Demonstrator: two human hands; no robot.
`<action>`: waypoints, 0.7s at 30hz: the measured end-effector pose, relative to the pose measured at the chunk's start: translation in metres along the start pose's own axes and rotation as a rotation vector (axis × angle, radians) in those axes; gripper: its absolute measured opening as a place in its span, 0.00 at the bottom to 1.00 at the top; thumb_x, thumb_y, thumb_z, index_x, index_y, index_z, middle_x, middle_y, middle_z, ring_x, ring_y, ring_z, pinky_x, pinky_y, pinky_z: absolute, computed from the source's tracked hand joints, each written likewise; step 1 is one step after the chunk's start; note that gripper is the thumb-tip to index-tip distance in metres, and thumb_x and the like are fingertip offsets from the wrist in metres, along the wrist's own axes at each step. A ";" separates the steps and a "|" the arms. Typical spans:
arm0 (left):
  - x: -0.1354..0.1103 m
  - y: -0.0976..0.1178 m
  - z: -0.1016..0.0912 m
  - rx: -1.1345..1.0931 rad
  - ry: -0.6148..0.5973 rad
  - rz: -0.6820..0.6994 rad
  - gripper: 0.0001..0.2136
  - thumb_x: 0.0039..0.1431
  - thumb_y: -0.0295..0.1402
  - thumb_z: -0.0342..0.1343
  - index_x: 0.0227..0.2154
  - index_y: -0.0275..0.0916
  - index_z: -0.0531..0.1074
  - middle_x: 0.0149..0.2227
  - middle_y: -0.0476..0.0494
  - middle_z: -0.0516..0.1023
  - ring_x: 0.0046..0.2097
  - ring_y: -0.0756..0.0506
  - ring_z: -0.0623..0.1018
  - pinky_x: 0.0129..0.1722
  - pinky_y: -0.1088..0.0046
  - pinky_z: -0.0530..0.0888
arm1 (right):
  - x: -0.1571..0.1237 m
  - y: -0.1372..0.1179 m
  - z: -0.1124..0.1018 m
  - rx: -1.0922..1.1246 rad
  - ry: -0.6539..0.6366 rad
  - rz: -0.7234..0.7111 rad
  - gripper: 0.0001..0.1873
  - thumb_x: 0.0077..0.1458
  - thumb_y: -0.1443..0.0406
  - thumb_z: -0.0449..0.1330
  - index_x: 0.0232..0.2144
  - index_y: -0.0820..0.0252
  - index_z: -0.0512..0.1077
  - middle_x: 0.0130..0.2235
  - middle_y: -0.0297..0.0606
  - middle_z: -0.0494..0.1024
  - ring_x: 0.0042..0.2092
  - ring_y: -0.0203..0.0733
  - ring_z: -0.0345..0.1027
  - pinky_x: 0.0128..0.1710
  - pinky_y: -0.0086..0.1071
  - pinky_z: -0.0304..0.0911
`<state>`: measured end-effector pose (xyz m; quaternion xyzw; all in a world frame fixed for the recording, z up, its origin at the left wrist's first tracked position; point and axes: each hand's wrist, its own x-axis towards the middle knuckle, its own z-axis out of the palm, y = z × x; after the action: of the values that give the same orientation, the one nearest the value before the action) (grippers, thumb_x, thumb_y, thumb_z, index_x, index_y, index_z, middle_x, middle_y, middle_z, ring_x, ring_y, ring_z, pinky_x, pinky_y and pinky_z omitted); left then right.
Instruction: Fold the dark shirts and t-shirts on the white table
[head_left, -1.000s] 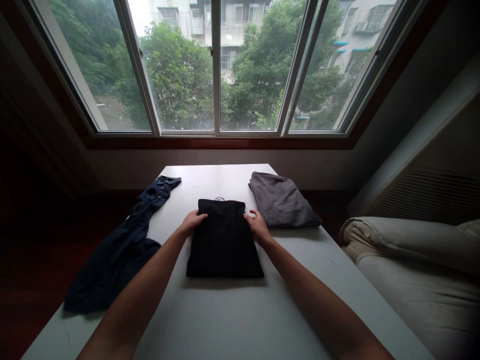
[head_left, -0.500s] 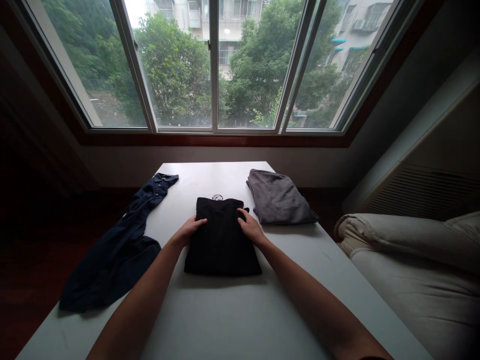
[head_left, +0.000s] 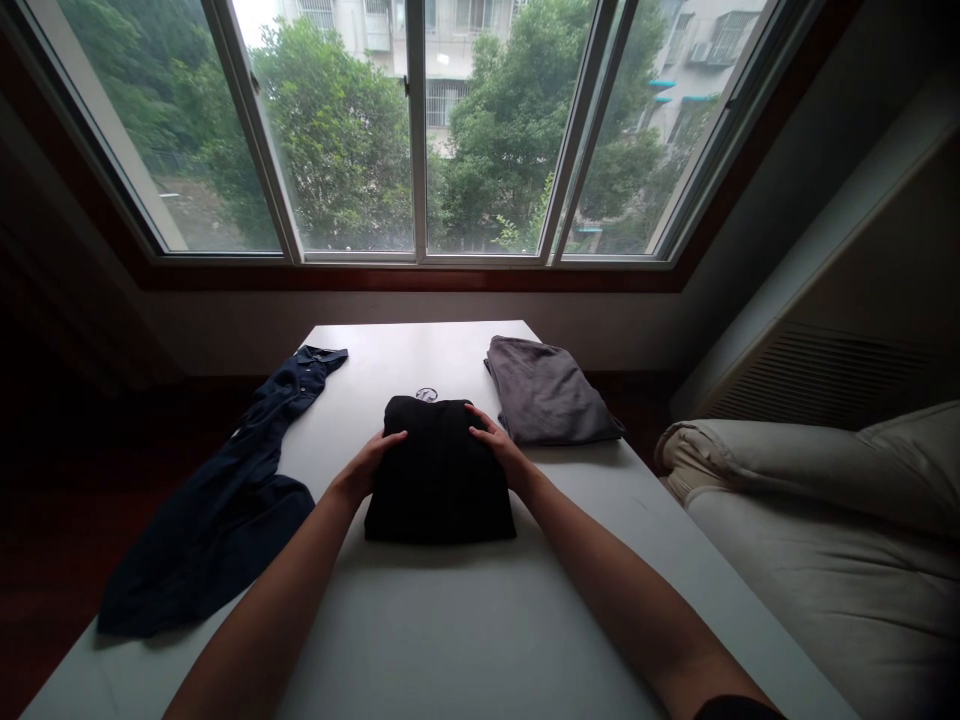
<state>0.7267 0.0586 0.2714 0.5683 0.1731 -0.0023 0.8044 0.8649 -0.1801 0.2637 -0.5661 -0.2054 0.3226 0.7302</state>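
Observation:
A folded black garment point(head_left: 439, 470) lies in the middle of the white table point(head_left: 465, 620). My left hand point(head_left: 371, 462) rests on its left edge, fingers curled over the cloth near the top corner. My right hand point(head_left: 493, 445) lies on its upper right side, fingers stretched flat on the fabric. A small white label point(head_left: 426, 393) peeks out just beyond the garment's far edge.
A folded grey garment point(head_left: 546, 390) lies at the far right of the table. A dark blue shirt point(head_left: 225, 500) sprawls unfolded along the left edge. A beige cushioned seat point(head_left: 817, 520) stands to the right. A wide window point(head_left: 420, 130) is behind the table.
Both hands have slid inward from the garment's outer top corners onto its upper surface. The view has shifted slightly.

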 end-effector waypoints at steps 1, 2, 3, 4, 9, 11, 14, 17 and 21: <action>-0.002 0.000 0.000 0.015 0.003 0.015 0.20 0.57 0.44 0.65 0.48 0.38 0.76 0.40 0.40 0.83 0.39 0.40 0.83 0.38 0.67 0.80 | -0.002 -0.003 0.001 -0.002 0.006 -0.021 0.43 0.53 0.54 0.67 0.69 0.45 0.60 0.56 0.36 0.79 0.51 0.49 0.77 0.52 0.43 0.73; -0.003 0.001 0.000 0.027 0.005 0.028 0.20 0.58 0.45 0.65 0.49 0.38 0.75 0.40 0.40 0.83 0.40 0.40 0.83 0.37 0.67 0.80 | -0.003 -0.005 0.002 -0.007 0.011 -0.042 0.44 0.53 0.54 0.67 0.70 0.44 0.59 0.56 0.36 0.79 0.52 0.49 0.77 0.53 0.43 0.73; -0.004 0.001 0.001 0.030 0.006 0.035 0.20 0.58 0.45 0.65 0.49 0.39 0.75 0.41 0.40 0.83 0.40 0.39 0.83 0.37 0.67 0.80 | -0.004 -0.008 0.002 -0.014 0.015 -0.063 0.44 0.53 0.54 0.67 0.70 0.43 0.59 0.57 0.35 0.78 0.53 0.49 0.76 0.54 0.43 0.72; -0.005 0.001 0.002 0.026 0.004 0.039 0.21 0.57 0.44 0.65 0.49 0.39 0.75 0.41 0.40 0.83 0.41 0.39 0.83 0.37 0.67 0.80 | -0.006 -0.011 0.002 -0.021 0.019 -0.084 0.43 0.53 0.54 0.67 0.70 0.43 0.59 0.58 0.35 0.78 0.54 0.49 0.75 0.55 0.43 0.72; -0.005 0.002 0.016 -0.015 -0.009 0.083 0.23 0.55 0.41 0.67 0.52 0.40 0.73 0.41 0.42 0.82 0.42 0.38 0.83 0.37 0.68 0.79 | -0.013 -0.035 -0.008 -0.066 0.031 -0.208 0.41 0.54 0.56 0.67 0.68 0.42 0.63 0.63 0.31 0.72 0.60 0.49 0.71 0.62 0.42 0.66; -0.002 0.001 0.025 -0.011 0.003 0.120 0.24 0.54 0.40 0.67 0.53 0.41 0.73 0.41 0.42 0.82 0.43 0.38 0.82 0.37 0.68 0.79 | -0.019 -0.050 -0.018 -0.127 0.055 -0.248 0.40 0.55 0.55 0.66 0.68 0.42 0.63 0.63 0.30 0.72 0.62 0.50 0.68 0.64 0.44 0.64; 0.005 -0.001 0.041 -0.008 -0.016 0.157 0.26 0.54 0.40 0.67 0.56 0.42 0.72 0.44 0.42 0.81 0.45 0.37 0.81 0.40 0.67 0.79 | -0.030 -0.072 -0.035 -0.263 0.148 -0.325 0.39 0.54 0.55 0.67 0.67 0.39 0.64 0.64 0.28 0.71 0.68 0.51 0.61 0.67 0.47 0.60; 0.019 -0.003 0.058 -0.040 -0.069 0.192 0.28 0.52 0.37 0.68 0.57 0.42 0.71 0.45 0.43 0.81 0.46 0.38 0.81 0.42 0.67 0.78 | -0.042 -0.090 -0.052 -0.346 0.226 -0.386 0.39 0.54 0.54 0.67 0.68 0.38 0.63 0.66 0.27 0.69 0.70 0.51 0.56 0.69 0.48 0.56; 0.048 0.002 0.087 -0.083 -0.134 0.268 0.27 0.51 0.34 0.68 0.55 0.40 0.72 0.44 0.44 0.81 0.47 0.39 0.80 0.46 0.66 0.77 | -0.046 -0.108 -0.071 -0.360 0.287 -0.395 0.40 0.56 0.52 0.66 0.69 0.40 0.62 0.65 0.29 0.70 0.68 0.53 0.60 0.67 0.48 0.60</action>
<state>0.7963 -0.0115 0.2850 0.5511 0.0415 0.0744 0.8301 0.9053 -0.2780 0.3504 -0.6755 -0.2602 0.0496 0.6882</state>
